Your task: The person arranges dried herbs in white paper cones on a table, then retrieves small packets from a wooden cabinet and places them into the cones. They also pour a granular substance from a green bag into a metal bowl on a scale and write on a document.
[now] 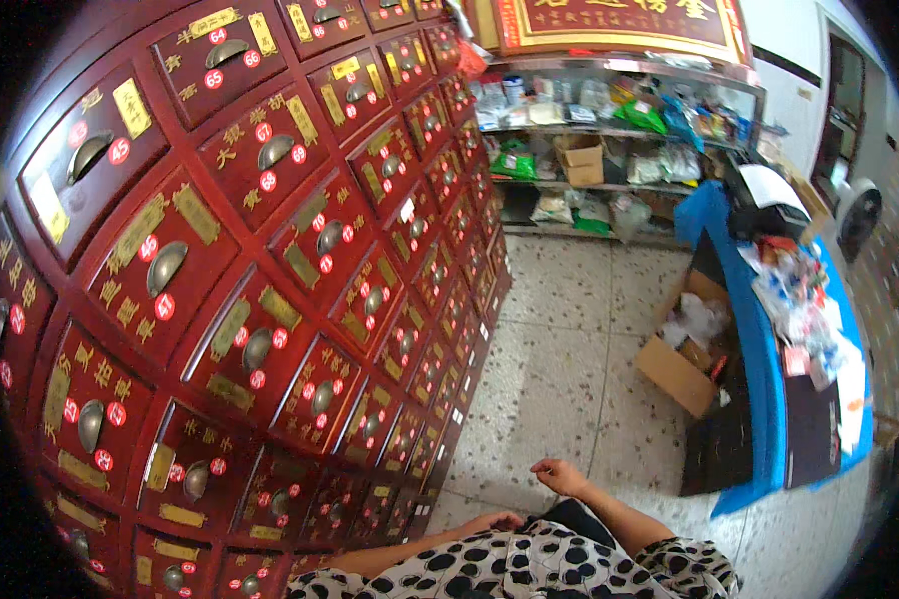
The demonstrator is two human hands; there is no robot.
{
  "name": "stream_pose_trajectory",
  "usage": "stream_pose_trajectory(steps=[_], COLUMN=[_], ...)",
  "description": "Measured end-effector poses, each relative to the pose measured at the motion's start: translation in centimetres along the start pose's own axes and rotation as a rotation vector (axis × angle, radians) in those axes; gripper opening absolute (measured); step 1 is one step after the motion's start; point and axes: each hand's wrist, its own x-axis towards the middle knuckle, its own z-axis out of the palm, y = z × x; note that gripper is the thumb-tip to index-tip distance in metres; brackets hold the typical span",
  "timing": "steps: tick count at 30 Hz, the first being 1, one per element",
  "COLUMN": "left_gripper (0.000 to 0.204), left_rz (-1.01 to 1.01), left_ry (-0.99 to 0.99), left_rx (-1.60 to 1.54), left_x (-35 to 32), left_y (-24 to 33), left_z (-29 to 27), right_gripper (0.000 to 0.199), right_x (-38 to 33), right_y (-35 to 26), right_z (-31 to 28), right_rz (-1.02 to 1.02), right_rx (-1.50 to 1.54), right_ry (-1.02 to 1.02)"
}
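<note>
My left hand (495, 522) is low in front of my body, beside the foot of the red drawer cabinet (320, 215). Its fingers look loosely stretched, and no object shows in them. My right hand (561, 478) is held a little higher and farther forward, over the speckled floor (539, 369). Its fingers are curled together toward the left, with nothing visible in them. Neither hand touches a drawer. Many small dark-red drawers with metal cup pulls (166, 269), round red number stickers and gilt lettering fill the left side.
On the right stands a counter covered in blue sheeting (769, 399), with plastic bags (799, 309) and a dark machine (766, 200) on it. An opened cardboard box (677, 374) sits on the floor beside it. Shelves (619, 130) with packets stand at the back, near a fan (857, 220).
</note>
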Motion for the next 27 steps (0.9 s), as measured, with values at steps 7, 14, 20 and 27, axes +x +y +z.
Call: stream_pose_trajectory(steps=[7,14,20,27], left_gripper=[0.026,0.028,0.029,0.031], left_rz=[0.031,0.098,0.243,0.222], left_ry=[0.128,0.164,0.380,0.924], left_rx=[0.110,0.350,0.578,0.129], left_x=[9.3,15.3,15.6,16.5], left_y=[7.7,14.7,17.7,13.5], left_z=[-6.5,-15.2,-18.5,-19.7], right_gripper=[0.022,0.020,0.028,0.035], right_x=[19.8,35.9,42.6,47.5], right_y=[-9.5,-22.2,-32.8,-49.4], right_z=[-14.6,-20.8,-25.2,-26.2], right_rz=[-0.213,-0.472,-0.477,-0.669], right_rx=[-0.101,0.225,0.431,1.046], right_ry=[-0.033,-0.092,-0.303,-0.601])
